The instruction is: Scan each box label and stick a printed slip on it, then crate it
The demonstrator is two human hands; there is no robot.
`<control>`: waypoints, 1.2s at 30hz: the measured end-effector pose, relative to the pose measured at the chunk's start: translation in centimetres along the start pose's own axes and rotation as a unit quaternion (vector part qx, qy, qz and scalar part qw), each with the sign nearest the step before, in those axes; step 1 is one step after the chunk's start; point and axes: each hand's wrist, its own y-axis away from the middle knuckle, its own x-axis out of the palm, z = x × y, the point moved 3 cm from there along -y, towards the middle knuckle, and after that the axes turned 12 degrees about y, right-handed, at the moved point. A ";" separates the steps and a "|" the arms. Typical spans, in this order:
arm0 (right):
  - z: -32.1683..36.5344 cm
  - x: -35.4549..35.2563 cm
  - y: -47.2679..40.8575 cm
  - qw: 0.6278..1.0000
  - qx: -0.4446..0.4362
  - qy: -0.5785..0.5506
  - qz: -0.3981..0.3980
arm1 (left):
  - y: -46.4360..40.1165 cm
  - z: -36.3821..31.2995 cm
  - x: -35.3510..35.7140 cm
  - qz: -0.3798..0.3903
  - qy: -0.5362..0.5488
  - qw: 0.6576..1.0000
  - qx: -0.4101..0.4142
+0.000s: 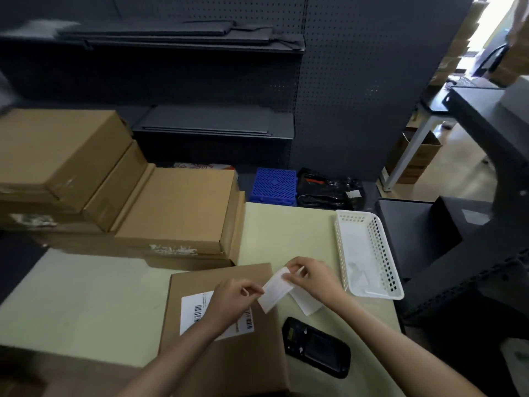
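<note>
A flat brown cardboard box lies on the pale yellow surface, right in front of the person. It has a white label with black bars on top. Just above the box's right edge, both hands hold a small white paper slip. The left hand pinches the slip's left end between thumb and finger, and that is its grip. The right hand pinches the other end the same way. A second white piece hangs under the right hand; it looks like the backing being peeled off. The slip is thin, light and floppy, so it will bend and curl easily, and its sticky side may cling to fingers. It is best held by the corners and pulled flat. The box looks stiff and not very heavy, so it can be lifted by its two sides. A black handheld scanner rests just beside the box. A white plastic basket with holes sits nearby on the right. More brown boxes are stacked behind.
</note>
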 end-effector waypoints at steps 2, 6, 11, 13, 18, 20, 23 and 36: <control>0.9 0.4 -0.5 1.000 0.002 0.001 0.002 | 0.3 0.5 -1.0 -0.003 -0.005 1.000 -0.004; 2.8 1.7 -1.2 0.999 0.022 -0.028 0.007 | 0.5 2.3 -3.4 -0.029 0.016 0.998 -0.048; 4.9 3.5 -2.0 0.998 0.045 -0.046 0.007 | -0.1 4.3 -6.0 -0.079 0.074 0.992 -0.066; 5.6 3.8 -2.3 0.997 0.057 -0.049 0.003 | -0.6 4.7 -6.7 -0.103 0.087 0.988 -0.073; 6.0 4.7 -2.8 0.995 0.087 -0.050 0.000 | -1.8 5.6 -6.7 -0.115 0.081 0.986 -0.086; 5.8 5.0 -3.0 0.993 0.102 -0.059 0.001 | -2.1 5.8 -6.4 -0.097 0.066 0.990 -0.074; 5.6 5.4 -3.2 0.990 0.117 -0.077 -0.001 | -2.6 5.9 -6.2 -0.099 0.053 0.992 -0.058; 5.6 6.5 -3.7 0.986 0.142 -0.079 -0.026 | -4.2 7.4 -5.9 -0.104 0.004 0.994 -0.033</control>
